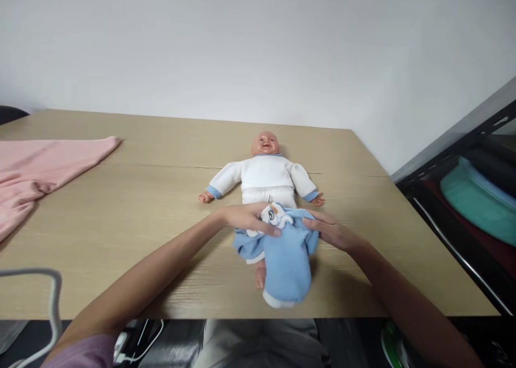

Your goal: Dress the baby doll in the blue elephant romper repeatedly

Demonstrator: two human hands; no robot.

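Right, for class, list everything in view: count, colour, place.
table: one, tan, centre
doll: one, peach, lying face-up on table
top: one, white with blue cuffs, on doll
garment: one, blue and white, over doll's legs
cloth: one, pink, table's left side
wall: at least one, grey, behind
rack: one, black, far right
folded item: one, teal, on rack
black object: one, black, left edge
bent tube: one, whitish, lower left
cable: at least one, white, below table
unclear item: one, green, lower right
sleeve: one, purple, lower left
trousers: one pair, grey, bottom centre
left hand: one, bare, on garment
right hand: one, bare, on garment
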